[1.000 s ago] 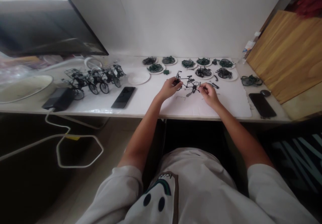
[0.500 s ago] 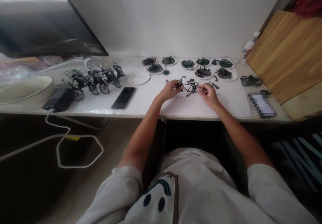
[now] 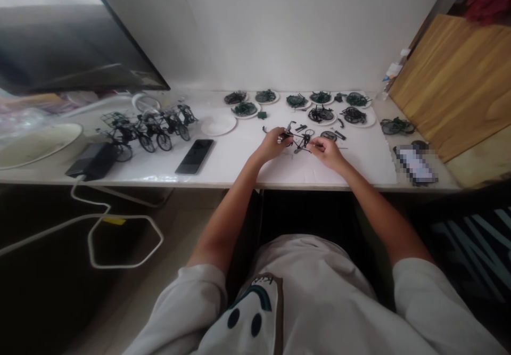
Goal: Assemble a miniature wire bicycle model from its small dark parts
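A small black model bicycle frame [image 3: 300,143] with its handlebar hangs just over the white paper between my hands. My left hand [image 3: 275,145] is closed around its front end. At the rear end of the frame, the fingertips of my right hand [image 3: 326,151] are pinched together; whatever is between them is too small to make out. Behind my right hand lie a loose black wheel [image 3: 328,135] and a short black part [image 3: 340,135]. Other small dark pieces [image 3: 301,128] rest just beyond the frame.
White plates of dark bicycle parts [image 3: 354,115] stand along the back. To the left are a bare white plate [image 3: 219,125], a black phone [image 3: 195,156], several assembled model bicycles [image 3: 162,129] and a black adapter [image 3: 92,161]. Another bicycle-like piece [image 3: 398,126] and a blurred phone [image 3: 415,164] lie right.
My right hand has moved slightly left, and its fingertips now meet the rear of the frame. My left hand keeps hold of the front, and the frame has tilted a little.
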A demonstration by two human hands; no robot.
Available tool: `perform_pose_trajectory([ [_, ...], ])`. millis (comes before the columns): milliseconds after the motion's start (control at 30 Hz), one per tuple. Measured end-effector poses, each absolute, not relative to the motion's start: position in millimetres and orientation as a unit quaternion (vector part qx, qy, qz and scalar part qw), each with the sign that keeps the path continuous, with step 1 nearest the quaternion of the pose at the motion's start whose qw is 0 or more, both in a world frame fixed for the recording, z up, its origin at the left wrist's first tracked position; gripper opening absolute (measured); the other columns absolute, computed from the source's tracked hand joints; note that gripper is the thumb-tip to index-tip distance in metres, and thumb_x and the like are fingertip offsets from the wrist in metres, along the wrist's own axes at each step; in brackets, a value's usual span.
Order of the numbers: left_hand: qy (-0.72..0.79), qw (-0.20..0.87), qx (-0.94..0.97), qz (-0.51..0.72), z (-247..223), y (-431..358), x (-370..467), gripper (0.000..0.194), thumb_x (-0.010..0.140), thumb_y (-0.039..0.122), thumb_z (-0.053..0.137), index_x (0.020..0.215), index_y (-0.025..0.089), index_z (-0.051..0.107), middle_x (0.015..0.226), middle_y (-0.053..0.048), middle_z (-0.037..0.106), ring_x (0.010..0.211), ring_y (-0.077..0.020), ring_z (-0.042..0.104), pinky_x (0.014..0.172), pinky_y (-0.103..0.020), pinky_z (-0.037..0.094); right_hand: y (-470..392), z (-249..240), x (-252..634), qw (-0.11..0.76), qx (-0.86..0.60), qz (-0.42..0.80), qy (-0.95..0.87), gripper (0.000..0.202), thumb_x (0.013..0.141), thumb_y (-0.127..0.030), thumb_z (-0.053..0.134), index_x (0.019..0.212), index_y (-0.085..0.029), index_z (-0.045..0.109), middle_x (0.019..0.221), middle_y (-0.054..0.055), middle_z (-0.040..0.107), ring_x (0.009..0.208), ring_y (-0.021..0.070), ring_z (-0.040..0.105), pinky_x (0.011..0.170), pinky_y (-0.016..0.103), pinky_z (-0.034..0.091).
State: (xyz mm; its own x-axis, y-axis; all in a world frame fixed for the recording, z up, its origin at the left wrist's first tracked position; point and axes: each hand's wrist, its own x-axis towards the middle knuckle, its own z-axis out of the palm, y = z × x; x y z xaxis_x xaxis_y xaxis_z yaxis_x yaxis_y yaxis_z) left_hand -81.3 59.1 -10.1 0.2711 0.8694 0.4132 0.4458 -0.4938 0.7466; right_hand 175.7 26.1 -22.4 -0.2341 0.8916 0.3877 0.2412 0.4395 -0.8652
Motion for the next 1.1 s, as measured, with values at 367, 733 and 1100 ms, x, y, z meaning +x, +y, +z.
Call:
perform_pose_trajectory([
  [367,0.502,0.172,0.663,0.528,-18,54,-62,0.03,0.089,0.045,0.088,0.094,0.02,0.072,0.101,-0.012,0.075,0.085,-0.0227,0.067,0.086,-0.041,0.06,21,-8,180,0.501,-0.452,0.379,-0.633,0.059,0.079,-0.079,0.082,0.082,-0.022,0.066,0.065,-0.003,0.052,0.058,0.0124,0.042,0.052,0.028,0.034],
  [733,0.4,0.397,0.65,0.51,-13,24,-22,0.054,0.085,0.062,0.089,0.111,0.015,0.082,0.123,-0.016,0.082,0.062,-0.0142,0.073,0.056,-0.029,0.057,26,-17,180,0.501,-0.436,0.347,-0.662,0.057,0.082,-0.076,0.082,0.095,-0.02,0.076,0.084,0.005,0.073,0.069,0.0176,0.061,0.058,0.029,0.048],
  [1100,0.356,0.425,0.608,0.569,-34,42,-21,0.059,0.08,0.069,0.09,0.102,0.014,0.082,0.097,-0.013,0.083,0.078,-0.018,0.076,0.064,-0.027,0.057,27,-22,176,0.503,-0.41,0.306,-0.697,0.056,0.087,-0.076,0.078,0.1,-0.022,0.081,0.102,0.011,0.082,0.093,0.0266,0.076,0.092,0.046,0.067],
])
